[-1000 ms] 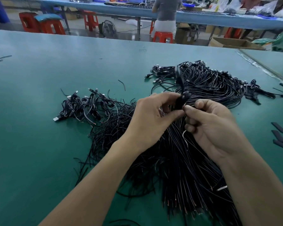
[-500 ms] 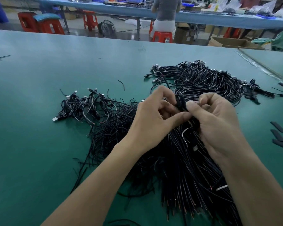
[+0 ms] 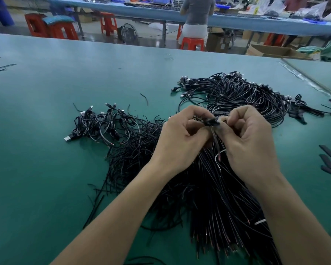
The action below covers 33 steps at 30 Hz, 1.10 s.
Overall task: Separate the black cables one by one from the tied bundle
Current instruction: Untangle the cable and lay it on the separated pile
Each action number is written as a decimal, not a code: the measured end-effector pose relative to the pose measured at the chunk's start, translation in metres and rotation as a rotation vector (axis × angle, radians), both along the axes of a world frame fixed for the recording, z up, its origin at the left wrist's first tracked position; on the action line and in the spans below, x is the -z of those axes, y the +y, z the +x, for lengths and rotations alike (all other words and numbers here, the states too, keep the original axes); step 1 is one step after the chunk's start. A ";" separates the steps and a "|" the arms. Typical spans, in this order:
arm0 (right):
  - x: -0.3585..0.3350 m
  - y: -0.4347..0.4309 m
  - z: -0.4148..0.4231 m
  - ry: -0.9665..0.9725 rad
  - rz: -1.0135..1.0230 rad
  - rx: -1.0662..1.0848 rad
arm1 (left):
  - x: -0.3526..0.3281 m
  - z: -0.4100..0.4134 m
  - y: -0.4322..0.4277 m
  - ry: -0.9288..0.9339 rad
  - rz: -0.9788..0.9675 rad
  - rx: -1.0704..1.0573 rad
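Note:
A big bundle of black cables (image 3: 214,197) lies on the green table (image 3: 46,169), stripped ends toward me. My left hand (image 3: 180,138) and my right hand (image 3: 250,142) meet above it. Both pinch one small coiled black cable (image 3: 211,122) between fingertips and thumbs; its tail hangs down between my hands. A white tie (image 3: 219,156) shows just below my right hand. More black cables with plugs (image 3: 243,96) spread behind my hands.
A pile of small coiled cables with USB plugs (image 3: 101,125) lies at the left. Black strips (image 3: 329,159) lie at the right edge. Loose wire offcuts (image 3: 2,66) sit far left. Beyond the table: red stools (image 3: 192,44), a seated person (image 3: 197,16), boxes.
My hands have drawn closer and curled tighter on the coiled cable. The loop that stood up above my fingers a second ago is now folded down flat between them.

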State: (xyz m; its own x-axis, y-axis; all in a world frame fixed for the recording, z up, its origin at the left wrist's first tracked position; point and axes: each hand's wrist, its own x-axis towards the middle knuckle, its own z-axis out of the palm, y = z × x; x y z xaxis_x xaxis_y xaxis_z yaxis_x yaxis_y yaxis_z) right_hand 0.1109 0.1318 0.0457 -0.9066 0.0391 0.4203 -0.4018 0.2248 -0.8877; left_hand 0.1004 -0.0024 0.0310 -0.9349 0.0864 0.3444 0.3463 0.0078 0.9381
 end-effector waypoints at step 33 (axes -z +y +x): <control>-0.005 0.009 0.000 -0.168 -0.382 -0.098 | 0.005 -0.001 -0.004 0.233 -0.157 0.000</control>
